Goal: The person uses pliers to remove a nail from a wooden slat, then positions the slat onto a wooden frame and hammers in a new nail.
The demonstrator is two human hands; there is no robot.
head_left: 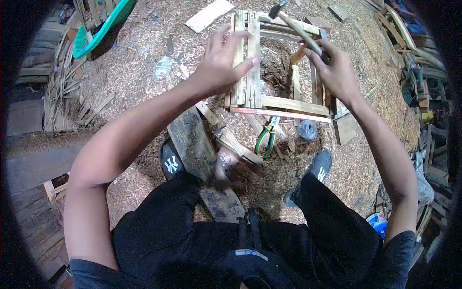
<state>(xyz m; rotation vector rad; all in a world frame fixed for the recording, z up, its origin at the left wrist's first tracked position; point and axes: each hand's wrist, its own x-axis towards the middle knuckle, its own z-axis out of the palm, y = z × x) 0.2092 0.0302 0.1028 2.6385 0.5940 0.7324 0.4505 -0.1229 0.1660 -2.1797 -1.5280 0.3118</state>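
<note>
A wooden frame (284, 104) of pale strips stands on the ground in front of me, with slats (253, 62) laid across its left side. My left hand (224, 60) is over those slats, fingers spread and thumb reaching across them. A hammer (302, 34) is gripped by its handle in my right hand (334, 70), its head raised over the frame's far side. Just in front of the frame's near edge lie pliers (268, 137) with green and black handles. Beside them is a clear plastic bundle (307, 130); its contents are hard to see.
Wood shavings cover the ground (134, 72). A thick plank (192, 144) runs between my feet, near loose offcuts (240, 147). A pale board (209, 15) lies beyond the frame. The green curved object (103, 33) is at upper left, and wood piles (29, 216) line both sides.
</note>
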